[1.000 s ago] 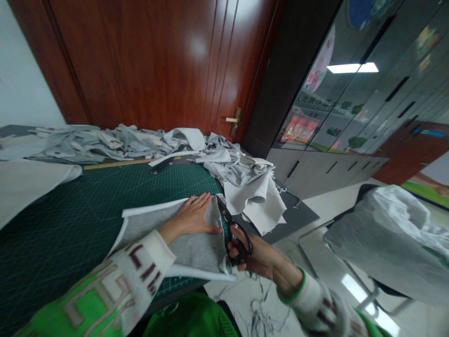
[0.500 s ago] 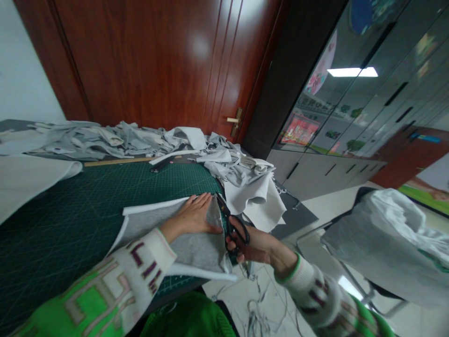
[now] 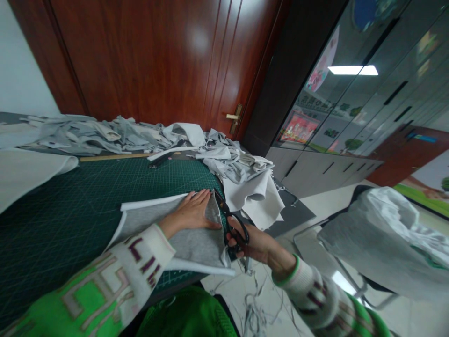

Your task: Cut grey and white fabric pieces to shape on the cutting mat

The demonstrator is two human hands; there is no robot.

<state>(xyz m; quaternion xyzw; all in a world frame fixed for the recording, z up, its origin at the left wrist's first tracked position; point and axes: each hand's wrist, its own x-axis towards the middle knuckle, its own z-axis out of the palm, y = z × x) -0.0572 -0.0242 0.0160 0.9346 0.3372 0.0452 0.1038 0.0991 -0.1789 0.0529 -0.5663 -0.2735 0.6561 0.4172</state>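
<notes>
Have gray fabric piece (image 3: 201, 245) lying on green cutting mat (image 3: 140, 175), white along upper and lower edges, reaching past mat edge at lower right corner. Pressing it down with left hand (image 3: 194, 213), laid flat with fingers extended and thumb spread toward right edge; holding nothing in that palm. Gripping black scissors (image 3: 224, 209) by handles in right hand (image 3: 250, 241), curled around them, with blades along fabric's right edge. Can't tell how far apart blades are.

Just beyond, at right: see heap of pale scraps (image 3: 245, 171) at table corner. Along far side: see 1 wooden strip (image 3: 112, 157) beside mat, plus long pile of gray scraps (image 3: 80, 135) behind it. At far left: see 1 large pale sheet (image 3: 31, 173) overlapping mat.

Farther out: see brown door (image 3: 140, 56) behind table, glass-fronted cabinet (image 3: 329, 93) and bulky white bag (image 3: 379, 238) at right, loose strips (image 3: 254, 318) on floor below.
</notes>
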